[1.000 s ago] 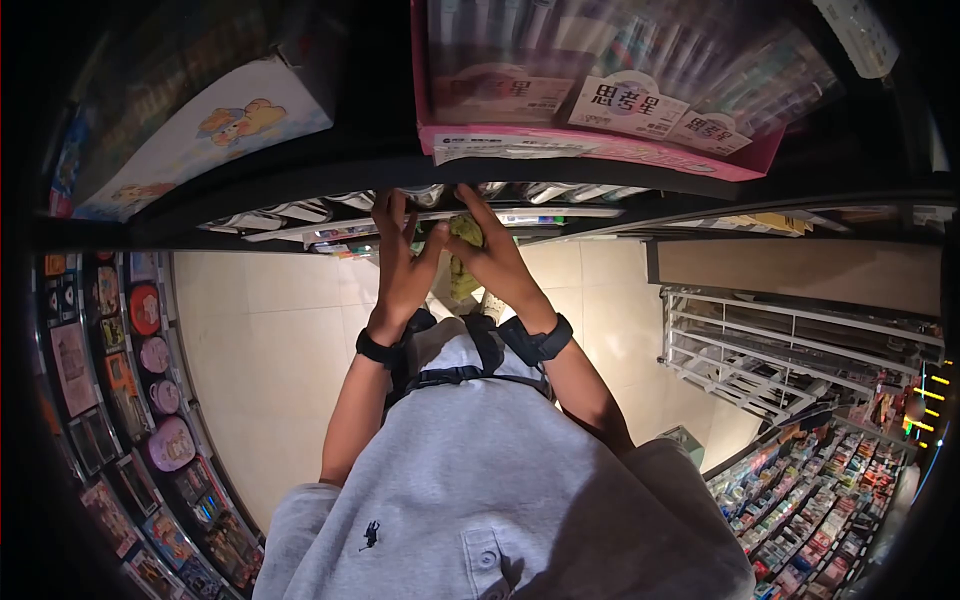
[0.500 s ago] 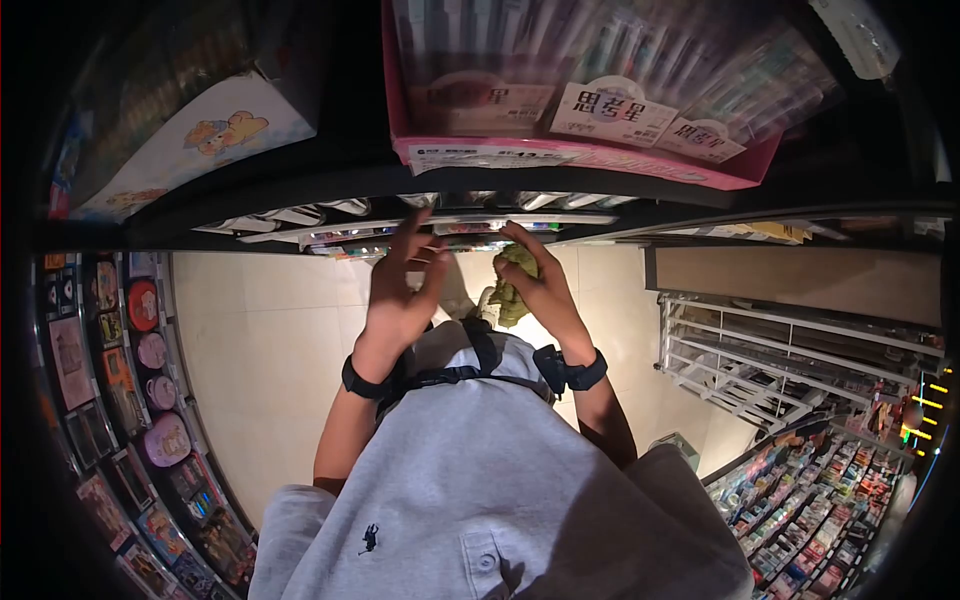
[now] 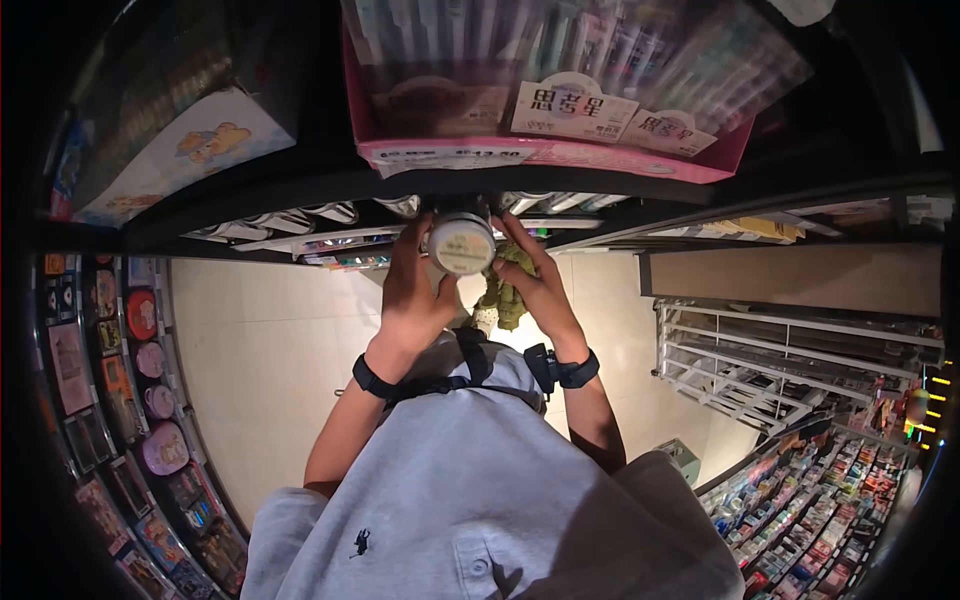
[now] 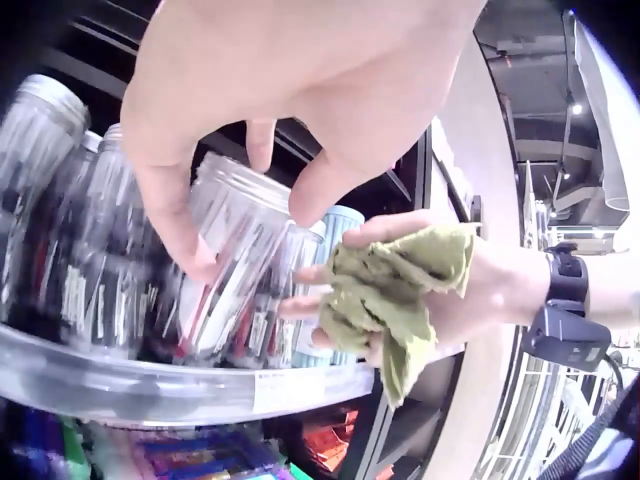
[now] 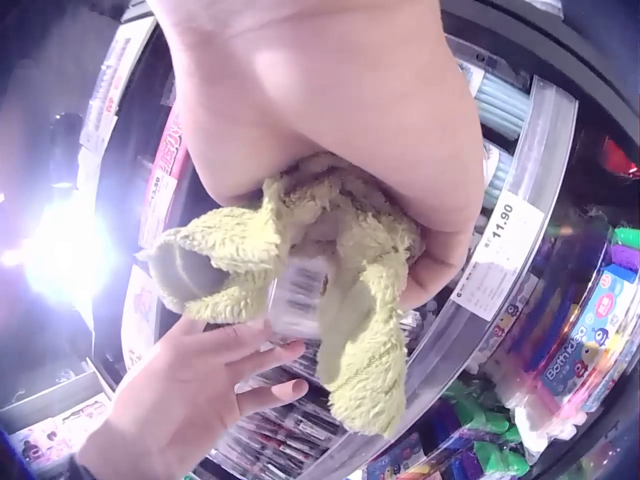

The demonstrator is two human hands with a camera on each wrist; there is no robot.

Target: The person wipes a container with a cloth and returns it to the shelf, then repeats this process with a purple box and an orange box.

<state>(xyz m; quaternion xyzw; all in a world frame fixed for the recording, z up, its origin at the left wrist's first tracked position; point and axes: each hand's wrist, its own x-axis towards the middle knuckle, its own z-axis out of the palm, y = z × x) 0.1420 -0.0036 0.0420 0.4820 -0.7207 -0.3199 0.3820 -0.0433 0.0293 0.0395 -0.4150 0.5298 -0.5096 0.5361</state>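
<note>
A clear jar with a round pale lid (image 3: 463, 245), filled with pens, tilts out from the shelf between the two hands. My left hand (image 3: 410, 295) grips it, with thumb and fingers on either side of the clear jar (image 4: 235, 255) in the left wrist view. My right hand (image 3: 545, 295) holds a crumpled green cloth (image 4: 400, 295) that hangs down from its fingers. In the right wrist view the cloth (image 5: 370, 350) overlaps the jar's barcode label (image 5: 298, 295). Other pen jars (image 4: 105, 250) stand beside the gripped one.
A clear shelf lip (image 4: 200, 390) with price tags (image 5: 495, 255) runs along the front of the jars. Above, a pink box (image 3: 600, 155) of packaged pens overhangs the hands. A white wire rack (image 3: 750, 340) stands to the right, and a goods display (image 3: 150, 390) to the left.
The hands were close together at the shelf, then moved apart, the right hand going right with the cloth. Now the jar is in the left hand, its lid turned toward me.
</note>
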